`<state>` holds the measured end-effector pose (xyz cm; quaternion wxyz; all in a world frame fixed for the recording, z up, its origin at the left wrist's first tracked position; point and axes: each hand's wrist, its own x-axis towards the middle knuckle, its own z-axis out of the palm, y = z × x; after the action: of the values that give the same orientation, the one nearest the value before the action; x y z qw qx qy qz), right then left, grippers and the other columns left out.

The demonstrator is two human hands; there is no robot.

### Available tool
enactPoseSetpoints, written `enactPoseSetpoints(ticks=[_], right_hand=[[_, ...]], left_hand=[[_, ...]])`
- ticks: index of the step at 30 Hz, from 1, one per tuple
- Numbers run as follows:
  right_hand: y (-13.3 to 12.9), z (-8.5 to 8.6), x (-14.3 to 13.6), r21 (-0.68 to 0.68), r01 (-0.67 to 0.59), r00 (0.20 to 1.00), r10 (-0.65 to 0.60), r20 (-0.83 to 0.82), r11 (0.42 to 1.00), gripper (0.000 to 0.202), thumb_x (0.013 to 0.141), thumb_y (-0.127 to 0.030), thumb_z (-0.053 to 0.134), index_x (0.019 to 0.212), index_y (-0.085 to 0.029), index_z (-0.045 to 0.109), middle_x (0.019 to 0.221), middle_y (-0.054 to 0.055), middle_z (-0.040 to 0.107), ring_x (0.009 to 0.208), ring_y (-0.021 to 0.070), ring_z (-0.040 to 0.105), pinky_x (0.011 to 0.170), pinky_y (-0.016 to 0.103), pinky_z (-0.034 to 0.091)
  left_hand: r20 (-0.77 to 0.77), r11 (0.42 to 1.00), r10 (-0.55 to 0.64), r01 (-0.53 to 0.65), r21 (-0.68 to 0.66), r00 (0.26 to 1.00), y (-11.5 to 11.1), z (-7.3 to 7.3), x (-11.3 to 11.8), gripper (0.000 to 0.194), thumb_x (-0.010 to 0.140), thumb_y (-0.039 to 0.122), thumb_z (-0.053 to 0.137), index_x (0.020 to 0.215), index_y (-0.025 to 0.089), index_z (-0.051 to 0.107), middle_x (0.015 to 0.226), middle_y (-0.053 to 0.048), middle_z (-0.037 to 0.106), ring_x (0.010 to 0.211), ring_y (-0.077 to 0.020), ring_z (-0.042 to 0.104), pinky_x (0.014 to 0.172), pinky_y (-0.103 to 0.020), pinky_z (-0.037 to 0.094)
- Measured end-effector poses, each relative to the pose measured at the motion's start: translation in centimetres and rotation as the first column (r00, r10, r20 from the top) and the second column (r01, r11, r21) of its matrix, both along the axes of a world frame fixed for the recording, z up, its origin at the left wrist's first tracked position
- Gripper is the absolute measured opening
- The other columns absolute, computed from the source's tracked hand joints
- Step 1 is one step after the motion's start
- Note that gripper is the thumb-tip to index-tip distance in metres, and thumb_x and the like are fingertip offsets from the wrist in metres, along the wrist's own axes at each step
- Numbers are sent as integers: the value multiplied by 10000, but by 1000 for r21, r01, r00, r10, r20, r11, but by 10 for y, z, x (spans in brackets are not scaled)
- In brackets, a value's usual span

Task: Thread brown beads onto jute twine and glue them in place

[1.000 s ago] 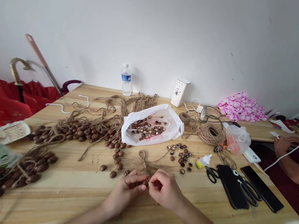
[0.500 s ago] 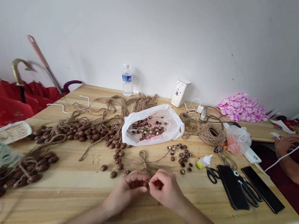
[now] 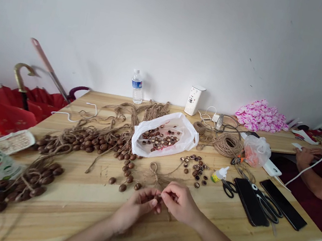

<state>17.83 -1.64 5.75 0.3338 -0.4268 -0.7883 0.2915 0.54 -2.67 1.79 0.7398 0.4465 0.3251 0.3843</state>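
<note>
Near the front middle of the wooden table (image 3: pixel 94 224), my left hand (image 3: pixel 136 209) pinches a small brown nut shell (image 3: pixel 157 197). Touching it from the right is my right hand (image 3: pixel 180 202), its fingers pressed together; what they grip is too small to make out. Just beyond both hands lies a knotted twine loop (image 3: pixel 154 169) with loose strands. Further back, a white plastic bag (image 3: pixel 166 136) lies open with shell halves inside. More half shells (image 3: pixel 198 166) are scattered to its right, beside a small glue bottle (image 3: pixel 219 174).
Bunches of brown shells on twine (image 3: pixel 92 140) cover the left side. Scissors (image 3: pixel 267 202) and two black phones (image 3: pixel 250 201) lie right. A water bottle (image 3: pixel 137 87) and twine coil (image 3: pixel 227 145) stand further back. Another person's arm (image 3: pixel 318 177) rests at the far right.
Both hands stay together with small finger movements. The left fingertips have shifted slightly around the shell, and one more shell now shows fully beside the left hand.
</note>
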Motion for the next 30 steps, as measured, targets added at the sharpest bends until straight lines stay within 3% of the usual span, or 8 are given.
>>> enactPoseSetpoints(ticks=[9,14,22,30], right_hand=[[-1,0,-1,-2,66,998,-66,-25,998,121,824,-160,506,750,-160,602,696,9,587,610,105,512,522,195,371],[-4,-2,-1,-66,53,999,-53,-11,996,119,807,-169,523,732,-156,614,609,-9,597,512,86,476,468,184,350],[-3,-5,0,-23,45,999,-44,4,999,142,799,-184,558,714,-160,670,623,14,652,543,107,534,519,202,393],[-3,-7,2,-58,38,999,-38,-5,998,57,741,-162,605,747,-159,662,662,18,649,587,118,557,543,205,421]], left_hand=[[19,998,57,-57,-26,998,0,2,-1,257,718,342,685,885,151,642,786,-34,597,675,-135,526,670,-259,394],[20,994,103,-103,-29,994,0,-1,-1,256,713,327,694,892,155,634,773,-23,602,664,-126,527,669,-262,400],[-19,991,129,-130,-42,991,1,-1,-1,282,659,295,743,894,158,665,762,-32,661,711,-152,576,732,-300,446],[-10,985,174,-174,22,985,3,-10,-2,217,668,245,737,880,207,714,945,-41,663,863,-182,596,809,-317,471]])
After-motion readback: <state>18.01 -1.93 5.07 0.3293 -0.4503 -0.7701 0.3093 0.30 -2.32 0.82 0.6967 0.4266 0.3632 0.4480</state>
